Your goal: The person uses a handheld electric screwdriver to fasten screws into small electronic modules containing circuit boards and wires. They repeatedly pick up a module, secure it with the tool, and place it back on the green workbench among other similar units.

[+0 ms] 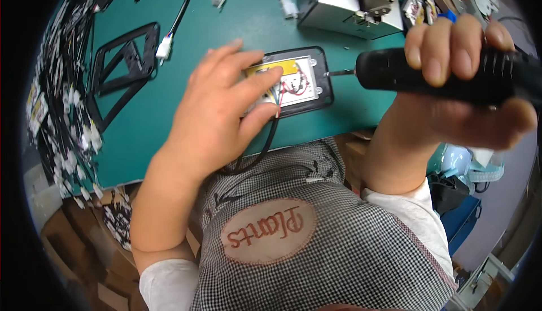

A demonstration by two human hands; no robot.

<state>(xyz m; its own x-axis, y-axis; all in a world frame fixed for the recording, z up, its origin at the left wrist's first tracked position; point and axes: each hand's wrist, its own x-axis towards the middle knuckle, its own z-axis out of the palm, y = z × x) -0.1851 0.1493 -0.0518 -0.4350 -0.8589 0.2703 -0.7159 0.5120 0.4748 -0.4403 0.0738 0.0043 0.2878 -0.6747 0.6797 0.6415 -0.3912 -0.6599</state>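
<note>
My right hand (449, 54) is wrapped round a black electric screwdriver (389, 69). The tool lies sideways, its thin bit pointing left at the edge of a black rectangular housing (324, 76). Whether the tip touches a screw cannot be made out. Inside the housing are a white plate (305, 92) with a yellow label (287, 66) and thin coloured wires. Across the left part of the housing rests my left hand (217, 93), fingers spread, thumb and index finger beside the wires. It hides that end. A thick black cable (272, 138) leaves the housing toward my apron.
Black frames (125, 62) lie on the green table (186, 9) at left, near a cable with a white connector (164, 48). Bundled cables (68, 113) hang over the left edge. A metal box machine (350, 20) stands at the back right; more connectors (289, 7) lie beside it.
</note>
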